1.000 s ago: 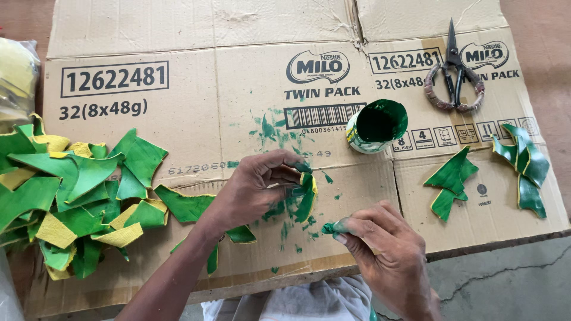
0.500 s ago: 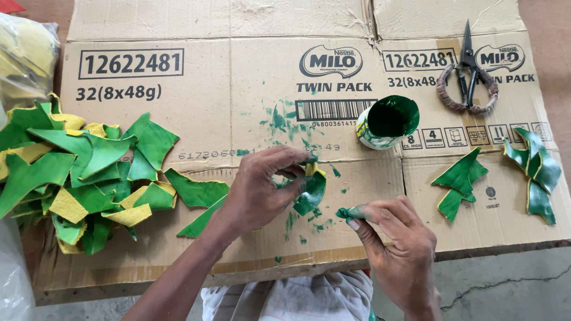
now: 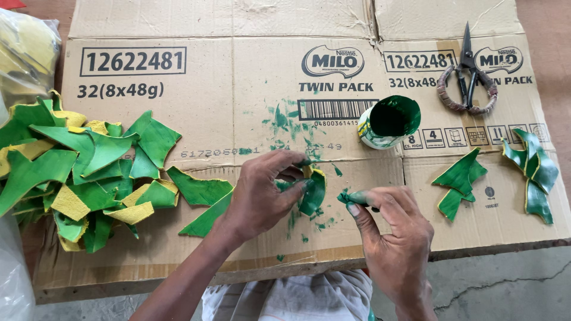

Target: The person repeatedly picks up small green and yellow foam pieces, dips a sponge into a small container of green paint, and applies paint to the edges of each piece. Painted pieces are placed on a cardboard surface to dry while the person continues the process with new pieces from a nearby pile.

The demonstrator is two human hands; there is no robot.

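My left hand (image 3: pixel 264 193) pinches a small curved green-and-yellow leaf-shaped piece (image 3: pixel 313 190) just above the flattened cardboard sheet (image 3: pixel 238 83). Beside it, my right hand (image 3: pixel 389 235) grips a small green-stained dabber (image 3: pixel 351 197) between thumb and fingers, its tip a short gap from the piece. A tilted cup of green paint (image 3: pixel 389 122) lies behind the hands. Green paint smears dot the cardboard around them.
A heap of green and yellow leaf pieces (image 3: pixel 77 169) covers the left side. Painted pieces lie at the right (image 3: pixel 458 181) and far right (image 3: pixel 535 172). Scissors with wrapped handles (image 3: pixel 467 77) rest at the back right. A plastic bag (image 3: pixel 27 53) sits at top left.
My left hand has turned the piece slightly and the right hand's dabber has shifted a little nearer it. The camera view has drifted slightly.
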